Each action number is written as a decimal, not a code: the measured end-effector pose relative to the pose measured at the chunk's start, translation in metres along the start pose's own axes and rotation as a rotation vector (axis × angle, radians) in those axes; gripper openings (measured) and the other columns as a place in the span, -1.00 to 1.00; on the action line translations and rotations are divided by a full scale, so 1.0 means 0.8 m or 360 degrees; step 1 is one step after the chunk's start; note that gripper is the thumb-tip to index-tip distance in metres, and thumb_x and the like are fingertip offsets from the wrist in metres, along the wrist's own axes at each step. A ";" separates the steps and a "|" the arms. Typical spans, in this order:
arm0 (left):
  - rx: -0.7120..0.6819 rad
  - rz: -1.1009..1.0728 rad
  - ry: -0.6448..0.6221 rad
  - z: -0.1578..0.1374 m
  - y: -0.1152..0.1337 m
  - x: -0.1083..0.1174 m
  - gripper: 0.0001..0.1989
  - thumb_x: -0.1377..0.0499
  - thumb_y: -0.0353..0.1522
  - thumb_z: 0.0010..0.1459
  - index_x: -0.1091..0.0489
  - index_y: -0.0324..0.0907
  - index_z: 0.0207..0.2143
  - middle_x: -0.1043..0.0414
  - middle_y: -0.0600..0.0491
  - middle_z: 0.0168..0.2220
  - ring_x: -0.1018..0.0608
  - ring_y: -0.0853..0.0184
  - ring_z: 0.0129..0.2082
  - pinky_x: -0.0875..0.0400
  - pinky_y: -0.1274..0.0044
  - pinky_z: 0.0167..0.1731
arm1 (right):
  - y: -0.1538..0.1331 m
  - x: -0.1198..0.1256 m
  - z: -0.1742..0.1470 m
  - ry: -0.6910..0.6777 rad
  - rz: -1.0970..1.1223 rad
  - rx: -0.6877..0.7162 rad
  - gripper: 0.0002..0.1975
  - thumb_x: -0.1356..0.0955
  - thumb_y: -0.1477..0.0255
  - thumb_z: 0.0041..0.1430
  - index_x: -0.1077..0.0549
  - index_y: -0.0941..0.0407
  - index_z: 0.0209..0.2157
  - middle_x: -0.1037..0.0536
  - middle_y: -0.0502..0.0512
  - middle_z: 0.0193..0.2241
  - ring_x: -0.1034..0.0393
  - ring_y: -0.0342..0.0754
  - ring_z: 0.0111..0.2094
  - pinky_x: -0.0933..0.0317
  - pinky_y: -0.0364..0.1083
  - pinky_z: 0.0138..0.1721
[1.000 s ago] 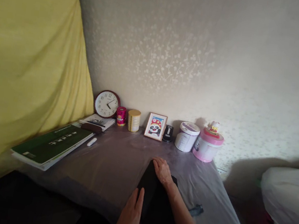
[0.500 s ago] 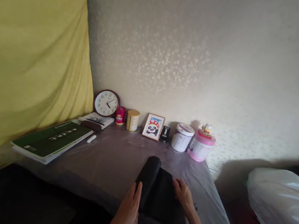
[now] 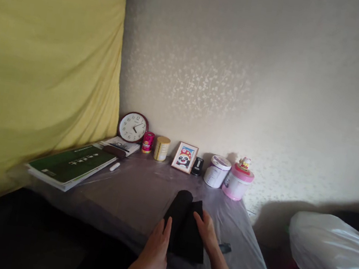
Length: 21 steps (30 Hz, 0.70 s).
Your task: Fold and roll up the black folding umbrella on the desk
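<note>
So the black cloth [image 3: 189, 242] (fabric by the look of it, can't swear to that) is at the near side of the table [image 3: 139, 195], rolled up on its left with a flatter flap on its right. Right hand [image 3: 207, 232] has its grip closed on the flap's right edge, thumb on top, probably to keep that side under control. Left hand [image 3: 156, 247] is against the roll, I'd guess bracing it so it doesn't slip, but its grip is partly hidden, so can't tell how tight. The clock [image 3: 133, 127] and picture frame [image 3: 184, 157] sit back by the wall [image 3: 273, 85], which likely props the clock and leaves elbow room.
</note>
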<state>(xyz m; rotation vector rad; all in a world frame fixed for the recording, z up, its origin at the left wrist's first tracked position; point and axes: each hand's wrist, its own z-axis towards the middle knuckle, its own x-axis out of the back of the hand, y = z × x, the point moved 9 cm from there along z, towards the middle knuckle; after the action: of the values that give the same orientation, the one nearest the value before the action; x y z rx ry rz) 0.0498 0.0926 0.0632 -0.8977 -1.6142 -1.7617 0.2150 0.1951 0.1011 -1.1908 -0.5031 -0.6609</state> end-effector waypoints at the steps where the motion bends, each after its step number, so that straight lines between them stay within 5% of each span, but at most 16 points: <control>1: 0.0006 0.0005 0.0001 0.000 0.000 0.000 -0.09 -0.03 -0.66 -0.22 0.22 -0.36 0.24 0.09 -0.27 0.26 -0.06 0.15 0.24 -0.02 0.41 0.17 | -0.009 -0.005 0.004 -0.0009 0.0003 0.0021 -0.75 -0.24 0.29 0.07 -0.49 0.09 -0.36 -0.58 0.10 -0.44 -0.46 0.05 -0.36 -0.30 -0.07 -0.35; 11: 0.0016 0.0026 0.0014 0.001 0.001 0.001 -0.06 -0.04 -0.68 -0.27 0.21 -0.38 0.24 0.10 -0.26 0.26 -0.02 0.14 0.26 -0.02 0.42 0.18 | -0.048 -0.073 0.033 -0.0127 0.0010 -0.0045 -0.66 -0.29 0.40 0.04 -0.44 0.20 -0.14 -0.57 0.23 -0.29 -0.47 0.07 -0.22 -0.32 -0.07 -0.27; 21: -0.0011 0.0026 0.0003 -0.004 -0.014 0.004 -0.16 -0.03 -0.57 -0.15 0.20 -0.41 0.23 0.10 -0.22 0.26 -0.05 0.21 0.25 -0.01 0.41 0.20 | -0.061 -0.101 0.021 -0.0457 0.0139 -0.0117 -0.77 -0.27 0.41 0.08 -0.42 0.15 -0.21 -0.57 0.03 -0.46 -0.33 -0.23 -0.71 -0.19 -0.25 -0.68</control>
<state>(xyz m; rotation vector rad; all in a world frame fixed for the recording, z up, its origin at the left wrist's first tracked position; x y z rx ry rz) 0.0388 0.0905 0.0585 -0.9098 -1.5962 -1.7571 0.1230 0.2162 0.0846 -1.3783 -0.6671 -0.4381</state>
